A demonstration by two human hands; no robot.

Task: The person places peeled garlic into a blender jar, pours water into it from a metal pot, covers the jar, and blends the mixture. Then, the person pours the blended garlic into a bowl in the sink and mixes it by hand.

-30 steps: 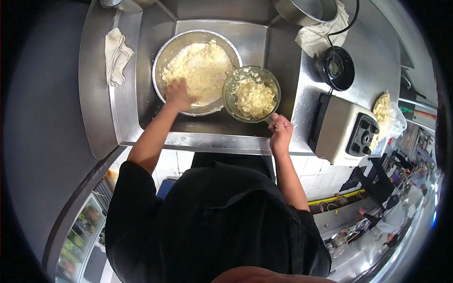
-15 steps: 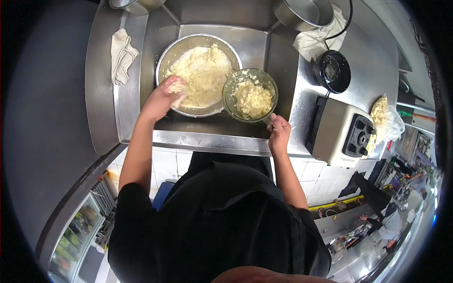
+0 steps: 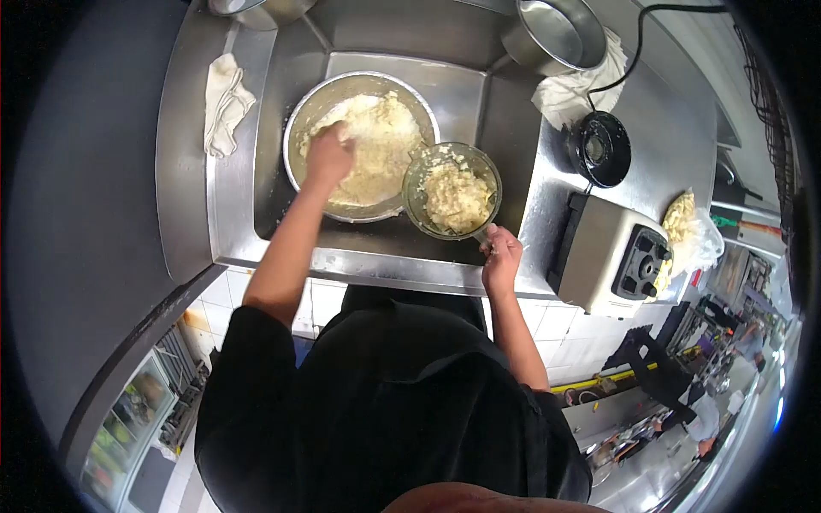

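Observation:
A wide metal bowl (image 3: 295,115) stands in the steel sink, holding a pale yellow, crumbly mass (image 3: 380,154). My left hand (image 3: 330,154) is over the left part of this mass, fingers bent and blurred; what they hold, if anything, is hidden. On the right, my right hand (image 3: 502,253) grips the handle of a clear blender jar (image 3: 412,198), its mouth facing up at me and its edge against the bowl's right rim. Yellow-white chunks (image 3: 457,198) lie inside the jar.
Right of the sink stand a blender base (image 3: 599,252), a black round container (image 3: 602,150), a metal pot (image 3: 560,38) on a cloth and a plastic bag (image 3: 703,239). Another cloth (image 3: 226,107) lies on the left edge. A person (image 3: 703,419) is far off at right.
My left hand first rose to the bowl's left rim with some of the pale mass, then moved back right over the bowl. My right hand keeps its grip on the jar.

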